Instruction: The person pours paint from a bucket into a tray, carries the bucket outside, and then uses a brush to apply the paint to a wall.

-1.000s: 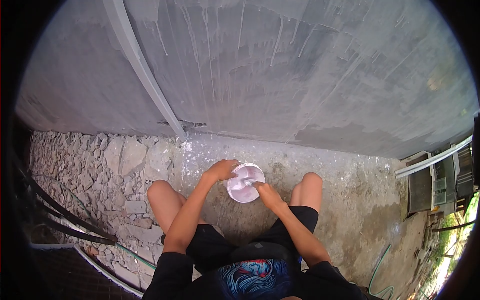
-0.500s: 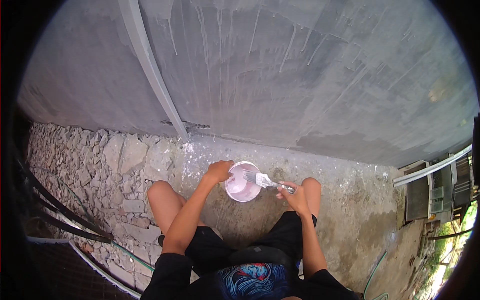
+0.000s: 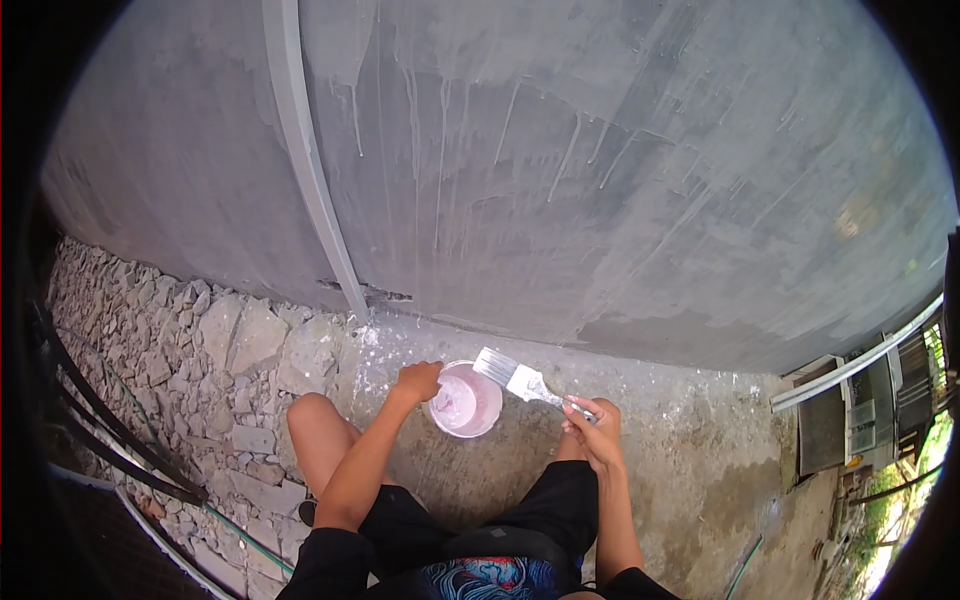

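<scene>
My left hand (image 3: 417,381) grips the rim of a small pinkish-white bucket (image 3: 489,405) between my knees. White paint (image 3: 455,402) covers part of its inside. A wide paintbrush (image 3: 523,381) is in my right hand (image 3: 596,431), its handle pinched between thumb and fingers. White paint coats the brush's bristles and ferrule, and the bristle end points up and left, over the bucket's right rim. In front rises a grey wall (image 3: 520,200) with pale drips running down it.
A light-coloured post (image 3: 310,160) runs down the wall at left. Broken stones (image 3: 235,340) lie along the left side beside black pipes (image 3: 110,430) and a green hose (image 3: 245,540). Concrete floor (image 3: 690,450) spreads to the right, with dark panels (image 3: 825,415) at its far side.
The brush has come up out of the bucket and now sits above its right rim. The view has shifted, and the bucket appears lower and slightly left with my left hand still on it.
</scene>
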Action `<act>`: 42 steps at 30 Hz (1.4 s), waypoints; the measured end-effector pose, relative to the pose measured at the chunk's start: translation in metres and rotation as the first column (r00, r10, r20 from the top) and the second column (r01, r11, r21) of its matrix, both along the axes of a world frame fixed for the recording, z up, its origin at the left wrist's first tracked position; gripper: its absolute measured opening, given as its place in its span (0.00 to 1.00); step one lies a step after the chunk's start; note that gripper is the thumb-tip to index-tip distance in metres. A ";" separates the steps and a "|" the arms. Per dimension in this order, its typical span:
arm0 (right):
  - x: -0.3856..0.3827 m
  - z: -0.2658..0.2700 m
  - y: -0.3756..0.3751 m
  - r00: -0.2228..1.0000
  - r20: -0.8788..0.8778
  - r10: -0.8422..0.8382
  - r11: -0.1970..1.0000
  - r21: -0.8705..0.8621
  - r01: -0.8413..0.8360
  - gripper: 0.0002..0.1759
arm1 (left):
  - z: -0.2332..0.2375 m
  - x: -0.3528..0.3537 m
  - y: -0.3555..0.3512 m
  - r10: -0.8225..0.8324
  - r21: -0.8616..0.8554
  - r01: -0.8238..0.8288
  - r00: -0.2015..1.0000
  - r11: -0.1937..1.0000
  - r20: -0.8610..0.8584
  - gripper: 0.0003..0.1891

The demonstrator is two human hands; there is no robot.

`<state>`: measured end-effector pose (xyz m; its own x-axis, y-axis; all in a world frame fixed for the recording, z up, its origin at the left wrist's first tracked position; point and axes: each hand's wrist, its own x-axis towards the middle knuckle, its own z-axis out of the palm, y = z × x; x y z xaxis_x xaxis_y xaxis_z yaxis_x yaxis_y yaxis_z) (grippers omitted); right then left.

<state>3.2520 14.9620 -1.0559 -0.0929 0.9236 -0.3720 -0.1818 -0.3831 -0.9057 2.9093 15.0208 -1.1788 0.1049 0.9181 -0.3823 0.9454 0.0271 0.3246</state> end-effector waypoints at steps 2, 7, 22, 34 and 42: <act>-0.004 0.019 0.006 0.998 0.063 -0.015 0.993 0.118 0.007 0.15 | -0.001 0.001 0.001 -0.002 0.000 0.002 1.000 1.000 -0.003 0.24; -0.028 0.110 0.030 0.962 0.273 -0.001 0.914 0.391 -0.110 0.14 | -0.002 0.000 0.003 0.008 0.001 -0.008 1.000 1.000 -0.029 0.20; -0.054 0.283 0.093 0.613 0.603 -0.510 0.271 0.789 -0.551 0.14 | -0.006 0.006 0.012 -0.004 0.002 0.004 0.999 1.000 -0.049 0.20; -0.059 0.228 0.091 0.394 0.395 -0.830 0.033 0.739 -0.673 0.23 | -0.002 0.004 0.008 -0.004 0.035 0.005 1.000 0.999 -0.030 0.17; -0.062 0.109 0.068 0.389 0.686 -0.614 0.247 0.636 -0.731 0.27 | -0.006 0.003 0.010 -0.018 0.006 0.018 0.999 1.000 -0.046 0.20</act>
<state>3.1902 15.0295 -0.9471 -0.5032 0.5641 0.6547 0.7168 0.6956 -0.0484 2.9123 15.0308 -1.1852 0.1038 0.9187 -0.3812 0.9598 0.0080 0.2805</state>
